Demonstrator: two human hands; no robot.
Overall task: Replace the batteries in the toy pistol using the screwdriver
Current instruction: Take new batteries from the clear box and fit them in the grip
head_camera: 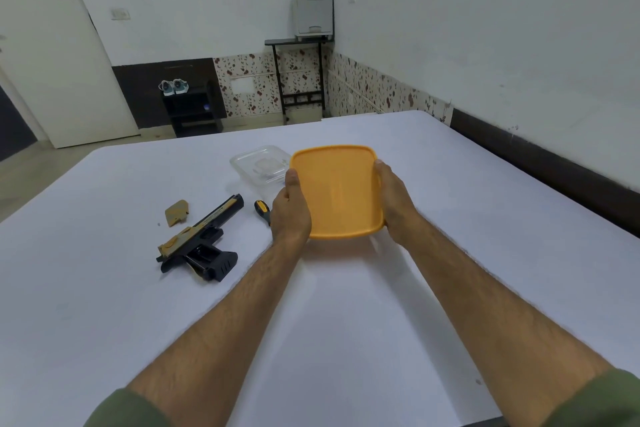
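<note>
On the white table [450, 218] there is one toy pistol [199, 243], black with tan parts, lying on its side with its barrel toward the far edge and its grip toward the near edge. Just beside the pistol, on its left, lies one loose tan cover piece [176, 212]. On the other side of the pistol, near its muzzle, lies one screwdriver [262, 210] with a black and yellow handle; only the handle shows, the rest is hidden behind the left hand [290, 215]. Farther from the pistol, beyond the screwdriver, stands one clear plastic container [254, 163]; something pale lies in it, but I cannot tell what it is. Both hands hold one orange lid [337, 191], to the right of the pistol: the left hand grips its left edge with the thumb on top, and the right hand [394, 201] grips its right edge.
</note>
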